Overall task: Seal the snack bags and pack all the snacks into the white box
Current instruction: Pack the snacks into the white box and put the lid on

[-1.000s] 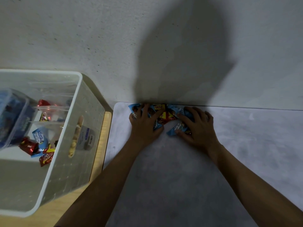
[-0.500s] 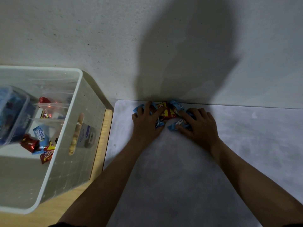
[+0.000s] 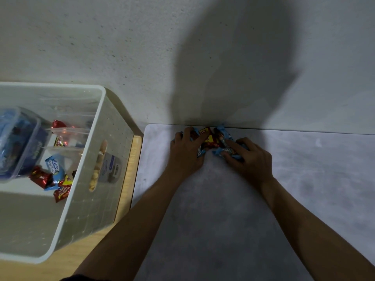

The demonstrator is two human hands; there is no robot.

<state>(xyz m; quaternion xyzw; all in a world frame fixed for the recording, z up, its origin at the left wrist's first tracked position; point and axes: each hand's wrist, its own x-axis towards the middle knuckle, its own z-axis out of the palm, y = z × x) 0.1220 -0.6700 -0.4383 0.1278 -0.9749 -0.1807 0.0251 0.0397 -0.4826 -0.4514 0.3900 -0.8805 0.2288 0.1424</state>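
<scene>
The left hand [image 3: 186, 157] and right hand [image 3: 252, 160] are closing in on the snack packets [image 3: 211, 138], fingers curling round a heap now bunched tighter than a second ago. The heap is lying at the far edge of the grey table [image 3: 213, 220], against the wall [image 3: 121, 47], well apart from the white box [image 3: 102, 94].

Grey mottled tabletop [image 3: 223, 220]: heap of snack packets [image 3: 211, 139] at far edge by wall [image 3: 121, 47]. Beside it white box [image 3: 119, 134], apparently on wooden surface [image 3: 129, 175].
</scene>
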